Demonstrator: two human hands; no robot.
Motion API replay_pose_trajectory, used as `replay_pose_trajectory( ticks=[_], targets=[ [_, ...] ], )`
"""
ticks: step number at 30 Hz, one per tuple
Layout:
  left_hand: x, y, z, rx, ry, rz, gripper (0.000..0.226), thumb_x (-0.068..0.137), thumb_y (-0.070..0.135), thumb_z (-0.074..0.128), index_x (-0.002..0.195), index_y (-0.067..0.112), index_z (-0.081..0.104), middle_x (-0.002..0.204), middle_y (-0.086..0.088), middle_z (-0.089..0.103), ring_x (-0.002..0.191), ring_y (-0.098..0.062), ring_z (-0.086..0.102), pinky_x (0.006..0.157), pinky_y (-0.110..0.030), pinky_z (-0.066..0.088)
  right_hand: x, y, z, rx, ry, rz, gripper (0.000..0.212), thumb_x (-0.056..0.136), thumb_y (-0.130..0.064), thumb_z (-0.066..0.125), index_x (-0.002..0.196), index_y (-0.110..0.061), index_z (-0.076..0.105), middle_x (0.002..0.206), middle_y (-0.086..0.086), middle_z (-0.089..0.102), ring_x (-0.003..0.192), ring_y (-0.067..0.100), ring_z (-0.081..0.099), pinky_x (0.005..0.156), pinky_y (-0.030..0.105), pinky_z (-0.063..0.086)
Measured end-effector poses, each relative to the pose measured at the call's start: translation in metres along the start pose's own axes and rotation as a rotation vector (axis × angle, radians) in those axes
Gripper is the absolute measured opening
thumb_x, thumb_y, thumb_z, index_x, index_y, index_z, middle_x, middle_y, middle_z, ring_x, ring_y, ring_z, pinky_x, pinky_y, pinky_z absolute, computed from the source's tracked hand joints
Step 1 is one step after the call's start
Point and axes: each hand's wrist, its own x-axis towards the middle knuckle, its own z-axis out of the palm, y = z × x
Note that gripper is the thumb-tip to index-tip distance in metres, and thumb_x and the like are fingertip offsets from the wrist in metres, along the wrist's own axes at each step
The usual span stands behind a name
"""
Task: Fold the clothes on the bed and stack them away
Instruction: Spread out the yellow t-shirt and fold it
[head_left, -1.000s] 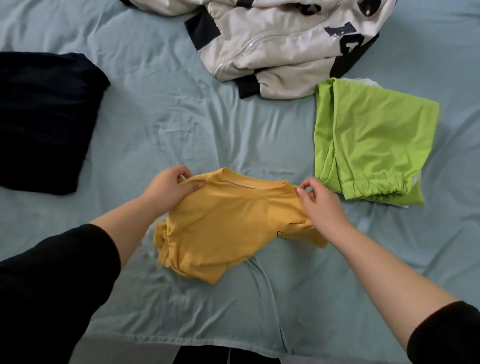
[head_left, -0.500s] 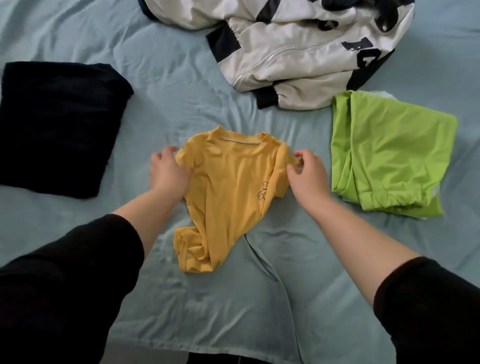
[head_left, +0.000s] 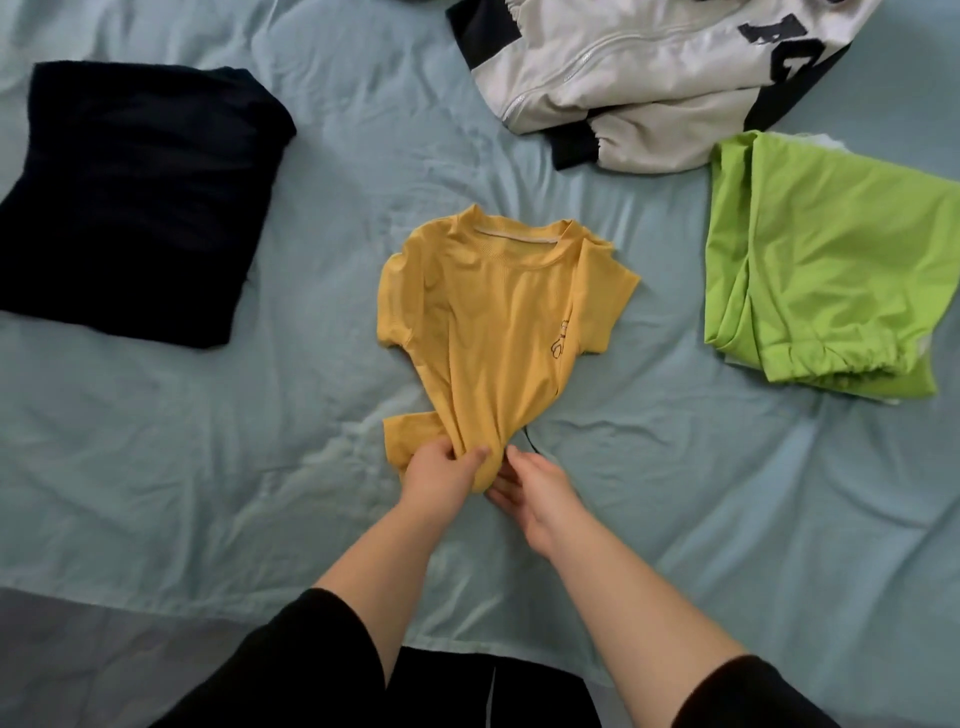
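Illumination is soft, diffuse and moderately bright, with a cool blue-green cast across the bed (head_left: 208, 467). No single source direction can be determined. Shadows are faint and soft-edged: shallow shading in the sheet wrinkles and a thin dark margin under the yellow shirt (head_left: 493, 322). No glare is present. The black garment (head_left: 130, 197) renders as a nearly featureless dark mass, with fold detail lost. The green garment (head_left: 831, 270) appears strongly saturated. Fine fabric texture is smeared throughout. Wide-angle distortion stretches items toward the frame edges.
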Motion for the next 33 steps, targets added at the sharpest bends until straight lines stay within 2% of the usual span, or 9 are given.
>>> replay_pose_trajectory(
  ticks=[4, 7, 11, 15, 18, 21, 26, 30, 33],
  targets=[
    [-0.009, 0.012, -0.014, -0.295, -0.293, -0.243, 0.035, 0.089, 0.044, 0.062, 0.115, 0.019, 0.062, 0.106, -0.01, 0.071, 0.098, -0.031, 0.068, 0.086, -0.043, 0.056, -0.002, -0.008, 0.001, 0.004, -0.168, 0.075, 0.043, 0.086, -0.052, 0.061, 0.12, -0.026, 0.059, 0.109, 0.007, 0.072, 0.099, 0.026, 0.069, 0.086, 0.043, 0.056],
    [-0.012, 0.007, -0.026, -0.517, -0.377, -0.254, 0.038, 0.089, 0.039, 0.065, 0.118, 0.016, 0.062, 0.105, -0.008, 0.074, 0.095, -0.027, 0.071, 0.077, -0.039, 0.058, -0.009, -0.012, 0.0, 0.122, -0.242, 0.074, 0.052, 0.081, -0.047, 0.067, 0.124, -0.018, 0.06, 0.117, 0.009, 0.069, 0.107, 0.026, 0.065, 0.094, 0.041, 0.052],
    [-0.007, -0.003, -0.048, -0.485, -0.18, -0.178, 0.045, 0.083, 0.046, 0.069, 0.114, 0.015, 0.062, 0.108, 0.003, 0.071, 0.099, -0.017, 0.067, 0.08, -0.033, 0.054, -0.018, -0.019, -0.02, 0.228, -0.033, -0.106, 0.034, 0.085, -0.017, 0.066, 0.117, -0.009, 0.06, 0.109, 0.008, 0.07, 0.096, 0.019, 0.065, 0.073, 0.03, 0.053],
    [-0.001, -0.015, -0.075, -0.493, -0.062, -0.138, 0.025, 0.088, 0.041, 0.065, 0.1, 0.019, 0.063, 0.101, 0.005, 0.07, 0.091, -0.01, 0.067, 0.068, -0.021, 0.053, -0.036, -0.032, -0.061, -0.072, 0.062, -0.202, 0.016, 0.079, -0.02, 0.072, 0.082, -0.017, 0.057, 0.076, 0.001, 0.064, 0.066, 0.011, 0.06, 0.057, 0.027, 0.051],
    [0.0, -0.021, -0.091, -0.372, 0.005, -0.105, 0.019, 0.093, 0.041, 0.058, 0.089, 0.022, 0.062, 0.094, 0.002, 0.068, 0.085, -0.013, 0.065, 0.066, -0.029, 0.057, -0.046, -0.04, -0.094, -0.264, 0.145, -0.139, 0.021, 0.08, -0.02, 0.074, 0.093, -0.022, 0.058, 0.071, 0.001, 0.059, 0.054, 0.011, 0.05, 0.045, 0.022, 0.046],
    [0.005, -0.027, -0.095, -0.232, 0.065, -0.079, 0.02, 0.096, 0.036, 0.054, 0.084, 0.022, 0.061, 0.091, -0.001, 0.063, 0.083, -0.02, 0.06, 0.067, -0.033, 0.054, -0.049, -0.037, -0.114, -0.297, 0.051, -0.012, 0.017, 0.084, -0.018, 0.071, 0.096, -0.017, 0.059, 0.059, -0.002, 0.049, 0.041, 0.007, 0.036, 0.038, 0.019, 0.038],
    [0.005, -0.052, -0.095, -0.042, -0.026, -0.144, 0.027, 0.09, 0.042, 0.062, 0.101, 0.017, 0.062, 0.093, 0.001, 0.063, 0.087, -0.018, 0.059, 0.082, -0.035, 0.048, -0.047, -0.014, -0.112, -0.571, 0.17, -0.235, 0.017, 0.083, -0.02, 0.072, 0.078, -0.013, 0.057, 0.075, 0.0, 0.058, 0.07, 0.012, 0.05, 0.062, 0.023, 0.039],
    [-0.004, -0.078, -0.094, 0.101, -0.08, -0.154, 0.033, 0.083, 0.036, 0.073, 0.104, 0.011, 0.068, 0.098, -0.002, 0.068, 0.088, -0.017, 0.061, 0.083, -0.035, 0.048, -0.05, -0.003, -0.111, -0.443, 0.214, -0.386, 0.02, 0.079, -0.019, 0.076, 0.076, -0.013, 0.057, 0.087, -0.001, 0.06, 0.082, 0.013, 0.053, 0.057, 0.008, 0.041],
    [-0.015, -0.085, -0.097, 0.177, -0.002, -0.09, 0.035, 0.076, 0.046, 0.071, 0.096, 0.016, 0.07, 0.098, -0.004, 0.072, 0.095, -0.025, 0.064, 0.095, -0.047, 0.047, -0.059, 0.0, -0.119, -0.471, 0.211, -0.432, 0.013, 0.079, -0.016, 0.076, 0.08, -0.015, 0.063, 0.108, -0.005, 0.064, 0.099, 0.007, 0.057, 0.072, 0.01, 0.042]
  ],
)
